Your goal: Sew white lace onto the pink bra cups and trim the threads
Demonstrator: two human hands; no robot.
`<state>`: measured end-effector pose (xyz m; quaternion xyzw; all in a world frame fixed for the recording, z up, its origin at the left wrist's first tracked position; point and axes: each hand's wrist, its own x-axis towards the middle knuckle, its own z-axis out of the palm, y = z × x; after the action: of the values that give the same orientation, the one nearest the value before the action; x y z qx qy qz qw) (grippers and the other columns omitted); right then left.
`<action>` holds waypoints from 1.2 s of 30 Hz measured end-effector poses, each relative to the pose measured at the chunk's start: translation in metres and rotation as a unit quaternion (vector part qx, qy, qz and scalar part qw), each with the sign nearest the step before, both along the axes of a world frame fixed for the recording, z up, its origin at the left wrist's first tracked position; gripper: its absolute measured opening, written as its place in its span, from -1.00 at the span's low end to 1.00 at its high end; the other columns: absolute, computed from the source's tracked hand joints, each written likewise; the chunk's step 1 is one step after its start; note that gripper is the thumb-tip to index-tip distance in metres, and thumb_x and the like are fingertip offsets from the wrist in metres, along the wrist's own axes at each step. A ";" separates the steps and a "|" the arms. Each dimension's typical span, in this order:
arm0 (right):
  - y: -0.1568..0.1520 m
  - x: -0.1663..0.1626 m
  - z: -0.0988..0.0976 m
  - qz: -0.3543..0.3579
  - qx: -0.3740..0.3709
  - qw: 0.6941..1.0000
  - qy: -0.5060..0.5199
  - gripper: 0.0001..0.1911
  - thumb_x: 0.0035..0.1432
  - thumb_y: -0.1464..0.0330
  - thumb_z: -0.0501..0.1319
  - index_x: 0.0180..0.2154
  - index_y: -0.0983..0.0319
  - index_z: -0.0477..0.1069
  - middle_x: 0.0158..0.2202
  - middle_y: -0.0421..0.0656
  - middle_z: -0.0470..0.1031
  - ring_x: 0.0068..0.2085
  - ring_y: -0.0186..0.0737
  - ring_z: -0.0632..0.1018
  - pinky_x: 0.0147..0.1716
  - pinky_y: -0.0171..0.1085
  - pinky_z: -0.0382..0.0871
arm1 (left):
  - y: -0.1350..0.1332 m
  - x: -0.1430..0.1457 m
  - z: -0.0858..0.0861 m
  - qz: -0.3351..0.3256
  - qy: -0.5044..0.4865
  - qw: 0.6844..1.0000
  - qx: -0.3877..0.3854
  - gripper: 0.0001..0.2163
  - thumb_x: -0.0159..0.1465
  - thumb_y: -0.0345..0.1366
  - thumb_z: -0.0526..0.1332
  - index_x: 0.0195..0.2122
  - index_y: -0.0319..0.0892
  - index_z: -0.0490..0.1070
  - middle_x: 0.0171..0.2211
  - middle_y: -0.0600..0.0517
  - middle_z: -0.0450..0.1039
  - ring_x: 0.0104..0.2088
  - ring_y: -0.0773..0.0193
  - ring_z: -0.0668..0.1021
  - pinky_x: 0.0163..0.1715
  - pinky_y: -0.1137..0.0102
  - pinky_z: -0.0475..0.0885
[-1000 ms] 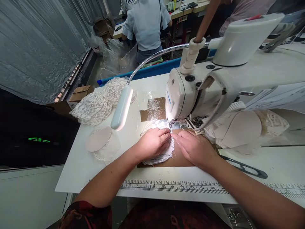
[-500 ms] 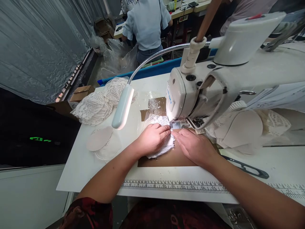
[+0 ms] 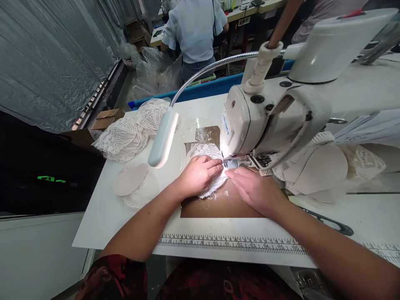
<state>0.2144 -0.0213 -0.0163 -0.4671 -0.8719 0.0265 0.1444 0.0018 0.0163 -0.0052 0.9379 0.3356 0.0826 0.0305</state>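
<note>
My left hand [image 3: 199,174] lies flat on a white lace piece [image 3: 215,186] at the foot of the white sewing machine [image 3: 250,121], fingers stretched toward the needle. My right hand [image 3: 254,189] presses flat on the brown taped patch [image 3: 218,206] just right of the lace, fingertips touching its edge below the needle. More of the lace shows behind my left hand, past the needle. Both hands have extended fingers and grip nothing.
A gooseneck lamp [image 3: 162,139] hangs over the table's left. A pile of lace pieces [image 3: 131,131] and round beige pads [image 3: 129,185] lie at left; more pads [image 3: 321,168] under the machine arm. Thread snips [image 3: 331,225] lie at right. A printed ruler [image 3: 231,243] runs along the front edge. A person [image 3: 193,29] works behind.
The lace piece has fed away under the needle, with less of it in front of my hands. Both hands have slid slightly forward with it.
</note>
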 end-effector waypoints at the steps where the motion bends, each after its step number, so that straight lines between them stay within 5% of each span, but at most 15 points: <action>1: 0.001 0.000 0.000 -0.003 -0.005 1.000 -0.003 -0.60 0.17 0.49 0.01 -0.03 0.19 0.48 -0.28 -0.16 0.55 -0.34 -0.27 0.48 -0.53 -0.31 0.11 | 0.001 0.000 -0.001 0.007 -0.002 1.000 0.001 -0.67 0.33 -0.32 0.03 0.08 -0.24 0.37 0.11 -0.11 0.39 -0.11 0.12 0.41 -0.13 0.20 0.33; 8: 0.002 -0.001 -0.001 -0.027 -0.008 1.000 -0.006 -0.57 0.19 0.46 0.01 0.04 0.16 0.45 -0.23 -0.17 0.56 -0.39 -0.30 0.47 -0.53 -0.32 0.14 | -0.003 -0.001 -0.002 0.026 -0.019 0.999 0.018 -0.66 0.35 -0.28 0.01 0.09 -0.25 0.36 0.10 -0.15 0.38 -0.11 0.10 0.42 -0.11 0.19 0.32; 15: 0.001 0.001 0.002 -0.061 0.005 0.998 0.018 -0.61 0.24 0.41 -0.02 0.00 0.19 0.46 -0.24 -0.13 0.57 -0.37 -0.26 0.50 -0.44 -0.31 0.23 | -0.013 -0.004 0.007 -0.043 -0.016 0.999 -0.007 -0.64 0.36 -0.14 0.00 0.06 -0.18 0.38 0.12 -0.15 0.34 -0.03 0.08 0.39 -0.05 0.17 0.29; 36: -0.005 0.002 0.001 0.038 0.032 0.998 -0.039 -0.64 0.18 0.51 0.00 -0.14 0.24 0.52 -0.33 -0.11 0.48 -0.40 -0.28 0.39 -0.49 -0.26 0.04 | -0.014 0.001 0.003 -0.041 -0.023 0.999 0.007 -0.63 0.38 -0.16 -0.04 0.06 -0.24 0.38 0.12 -0.10 0.37 -0.07 0.12 0.40 -0.08 0.20 0.29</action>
<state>0.2163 -0.0262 -0.0155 -0.4298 -0.8942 -0.0147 0.1240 0.0026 0.0026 -0.0024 0.9488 0.2958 0.1053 0.0349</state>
